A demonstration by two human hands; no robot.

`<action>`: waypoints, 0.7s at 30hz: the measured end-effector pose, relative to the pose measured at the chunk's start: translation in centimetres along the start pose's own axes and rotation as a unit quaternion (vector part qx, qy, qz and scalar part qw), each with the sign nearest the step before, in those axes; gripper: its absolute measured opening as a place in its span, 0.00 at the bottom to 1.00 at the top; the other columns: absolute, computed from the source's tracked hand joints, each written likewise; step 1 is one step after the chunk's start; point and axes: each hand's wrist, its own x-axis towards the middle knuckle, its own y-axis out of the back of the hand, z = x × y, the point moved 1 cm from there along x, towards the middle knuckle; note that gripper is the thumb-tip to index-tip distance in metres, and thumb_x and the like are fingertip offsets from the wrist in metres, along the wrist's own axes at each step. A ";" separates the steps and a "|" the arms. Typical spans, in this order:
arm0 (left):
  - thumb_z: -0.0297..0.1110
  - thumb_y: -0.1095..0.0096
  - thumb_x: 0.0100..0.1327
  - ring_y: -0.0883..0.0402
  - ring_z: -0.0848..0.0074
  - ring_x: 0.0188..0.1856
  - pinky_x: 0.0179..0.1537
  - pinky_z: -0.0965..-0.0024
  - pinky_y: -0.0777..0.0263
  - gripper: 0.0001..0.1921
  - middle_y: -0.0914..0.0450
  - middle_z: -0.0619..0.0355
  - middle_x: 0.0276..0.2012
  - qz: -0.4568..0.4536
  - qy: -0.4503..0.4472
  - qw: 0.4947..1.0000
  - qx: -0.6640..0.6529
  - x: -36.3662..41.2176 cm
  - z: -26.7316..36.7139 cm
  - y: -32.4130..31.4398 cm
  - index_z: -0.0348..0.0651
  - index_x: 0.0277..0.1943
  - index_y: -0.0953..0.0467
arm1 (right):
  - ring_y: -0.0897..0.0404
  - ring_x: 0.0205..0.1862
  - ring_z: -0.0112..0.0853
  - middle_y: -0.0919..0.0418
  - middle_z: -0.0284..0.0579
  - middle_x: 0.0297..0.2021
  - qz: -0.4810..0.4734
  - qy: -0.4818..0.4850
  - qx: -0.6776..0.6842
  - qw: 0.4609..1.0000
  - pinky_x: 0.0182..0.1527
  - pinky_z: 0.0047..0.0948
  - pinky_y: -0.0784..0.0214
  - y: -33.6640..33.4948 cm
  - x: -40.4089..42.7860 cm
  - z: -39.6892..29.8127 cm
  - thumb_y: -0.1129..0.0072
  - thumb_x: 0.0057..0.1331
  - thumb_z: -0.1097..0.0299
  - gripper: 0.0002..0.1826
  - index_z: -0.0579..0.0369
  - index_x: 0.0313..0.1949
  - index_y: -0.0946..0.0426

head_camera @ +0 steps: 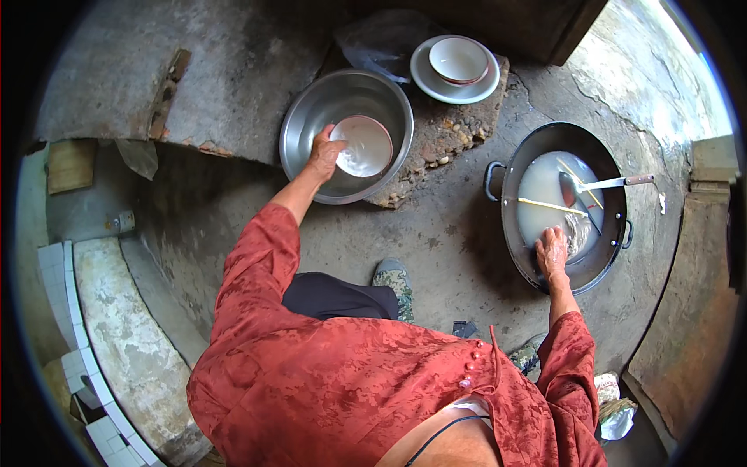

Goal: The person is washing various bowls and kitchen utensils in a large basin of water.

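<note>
My left hand (pixel 328 153) grips the rim of a white bowl (pixel 369 153) with a reddish edge, tilted inside a stainless steel basin (pixel 300 93); water glistens in the bowl. To the right, my right hand (pixel 552 252) reaches into a black two-handled wok (pixel 525 146), its fingertips at the cloudy water (pixel 537 181). A soaked greyish cloth (pixel 578 233) lies just beside those fingers; whether they hold anything is hidden. Light-coloured chopsticks (pixel 548 206) and a wooden-handled metal ladle (pixel 607 183) rest in the wok, along with a dark thin utensil handle (pixel 590 215).
Behind the basin, a white bowl (pixel 458 58) sits in a wider pale dish (pixel 426 82) on a rough concrete slab (pixel 461 128). Crumpled clear plastic (pixel 379 44) lies nearby. The wok stands on the concrete floor (pixel 449 233); a wooden board (pixel 688 303) borders the right.
</note>
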 end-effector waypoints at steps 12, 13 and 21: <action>0.12 0.48 0.46 0.24 0.56 0.44 0.44 0.61 0.26 0.25 0.27 0.50 0.41 0.117 -0.515 0.675 0.515 -1.7 9.8 -0.2 0.39 0.50 0.27 | 0.33 0.50 0.50 0.33 0.55 0.47 0.023 0.007 -0.006 1.000 0.53 0.45 0.40 -0.4 0.0 0.4 0.39 0.51 0.69 0.16 0.56 0.38 0.31; 0.12 0.48 0.46 0.24 0.56 0.44 0.44 0.61 0.26 0.25 0.27 0.50 0.41 0.116 -0.518 0.674 0.514 -1.3 10.2 -0.2 0.39 0.50 0.27 | 0.33 0.50 0.50 0.33 0.55 0.47 0.026 0.005 -0.005 1.000 0.53 0.45 0.40 -0.4 0.1 0.4 0.39 0.51 0.69 0.16 0.56 0.38 0.31; 0.19 0.52 0.46 0.22 0.61 0.37 0.40 0.70 0.29 0.17 0.24 0.48 0.32 0.162 -0.282 0.928 0.180 6.0 12.5 -5.1 0.32 0.42 0.25 | 0.33 0.49 0.49 0.32 0.54 0.45 0.016 0.003 0.006 1.000 0.52 0.45 0.39 1.1 0.3 -0.5 0.39 0.50 0.69 0.15 0.57 0.37 0.30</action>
